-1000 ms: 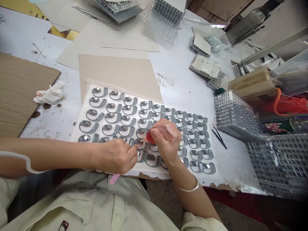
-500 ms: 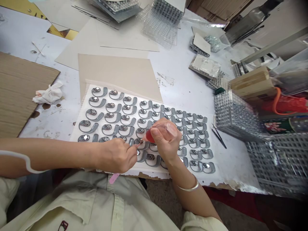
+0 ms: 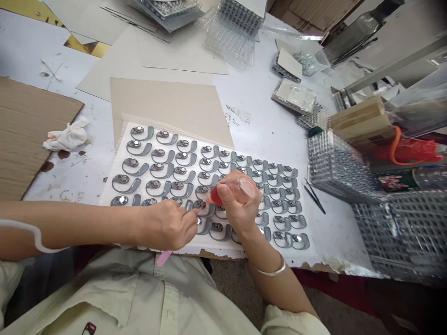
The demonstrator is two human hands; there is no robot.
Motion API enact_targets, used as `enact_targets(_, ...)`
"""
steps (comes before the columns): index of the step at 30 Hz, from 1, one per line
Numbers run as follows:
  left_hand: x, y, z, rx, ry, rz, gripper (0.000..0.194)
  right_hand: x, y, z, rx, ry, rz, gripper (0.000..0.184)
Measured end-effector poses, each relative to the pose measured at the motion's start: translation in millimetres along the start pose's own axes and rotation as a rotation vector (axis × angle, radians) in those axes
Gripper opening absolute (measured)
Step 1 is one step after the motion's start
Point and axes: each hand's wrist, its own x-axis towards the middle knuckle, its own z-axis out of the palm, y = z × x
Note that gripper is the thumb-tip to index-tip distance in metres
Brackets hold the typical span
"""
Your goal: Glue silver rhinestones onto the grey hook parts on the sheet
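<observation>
Rows of grey ring-like pieces with round stone-set tops lie on a white padded sheet. My left hand is closed in a pinch on a slim pink-ended stick, whose flat end shows below the palm. Its thin tip is beside the top of one piece near the sheet's middle. Wrapped in my right hand is a clear squeeze bottle with red liquid, tilted so its nozzle points down-left at that same piece. Whether nozzle and piece touch, I cannot tell.
Beige card lies behind the sheet. Corrugated cardboard and a crumpled tissue are at left. Black tweezers rest to the right, beside stacked clear trays of small parts. The table's worn front edge runs close to my body.
The whole view has shifted slightly to the left. Both hands keep almost the same pose at the same piece, with the bottle still tilted and the pink-ended stick still pinched.
</observation>
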Motion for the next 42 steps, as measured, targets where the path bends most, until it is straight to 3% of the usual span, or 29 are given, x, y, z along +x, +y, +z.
enact_targets(7,1.1,-0.4,-0.1,0.019,-0.002,-0.006,0.011,0.2,0.3,-2.7,0.010,0.053,-0.033,0.015)
enact_targets(36,-0.6,-0.9,0.8,0.012,-0.015,-0.008,0.011,-2.9,2.2,-2.0,-0.039,0.009,-0.074,0.017)
enact_targets(42,-1.0,-1.3,0.5,-0.030,-0.018,-0.014,0.010,-0.2,-2.7,-1.9,-0.041,0.017,-0.163,0.019)
